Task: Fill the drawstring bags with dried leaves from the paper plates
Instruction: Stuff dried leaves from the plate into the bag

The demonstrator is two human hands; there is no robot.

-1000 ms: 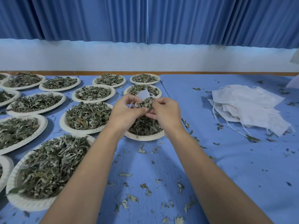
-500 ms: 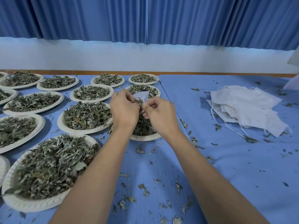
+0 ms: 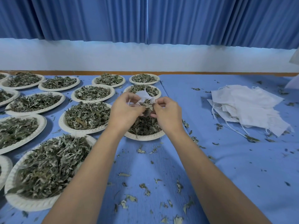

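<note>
Moved slightly apart, the left hand (image 3: 125,110) and right hand (image 3: 168,113) hang over the blue table (image 3: 234,167). Spare bags (image 3: 247,107) lie right of the plate (image 3: 145,137) under them. Above that plate, each hand pinches a white bag (image 3: 144,96), dried leaves (image 3: 148,105) bunched at its mouth.

I see a blue cloth-covered table (image 3: 226,175) running back to a brown wooden strip (image 3: 202,73), a white wall band (image 3: 145,57) behind it, and pleated blue curtains (image 3: 194,20) above.

- Left hand (image 3: 127,110): fingers curled, pinching the left edge of a drawstring bag (image 3: 144,96).
- Right hand (image 3: 168,113): fingers curled, pinching the bag's right edge.
- Left forearm (image 3: 90,167) and right forearm (image 3: 210,167): bare, stretched forward, converging.
</note>
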